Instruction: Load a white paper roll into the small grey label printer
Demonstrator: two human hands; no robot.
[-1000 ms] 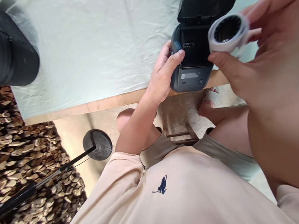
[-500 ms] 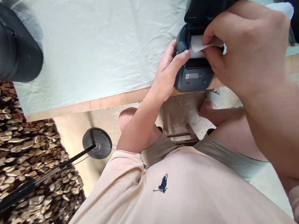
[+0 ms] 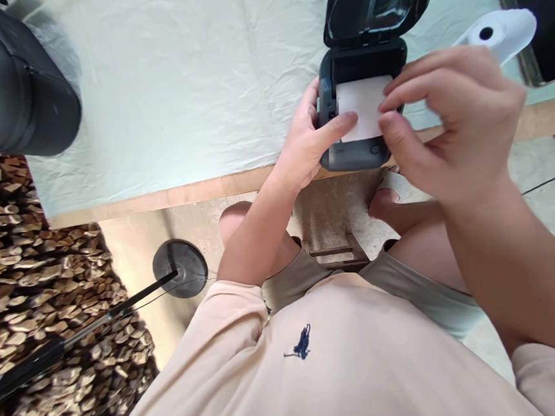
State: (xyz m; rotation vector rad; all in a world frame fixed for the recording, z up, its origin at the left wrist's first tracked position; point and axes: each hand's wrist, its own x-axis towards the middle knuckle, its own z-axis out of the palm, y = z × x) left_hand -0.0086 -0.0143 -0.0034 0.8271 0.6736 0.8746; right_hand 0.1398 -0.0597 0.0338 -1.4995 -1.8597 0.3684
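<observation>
left hand (image 3: 309,137) holds the dark printer (image 3: 355,156), thumb on white paper (image 3: 362,97). right hand (image 3: 459,124), nearly closed, is at its edge; i can't tell if it pinches.

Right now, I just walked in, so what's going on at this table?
Someone's left hand is holding a dark device near the edge of the table, with its lid open and white paper inside. The left thumb lies over the paper, and the right hand has its fingertips at the paper's right edge. A white roll shows just beyond that hand.
</observation>
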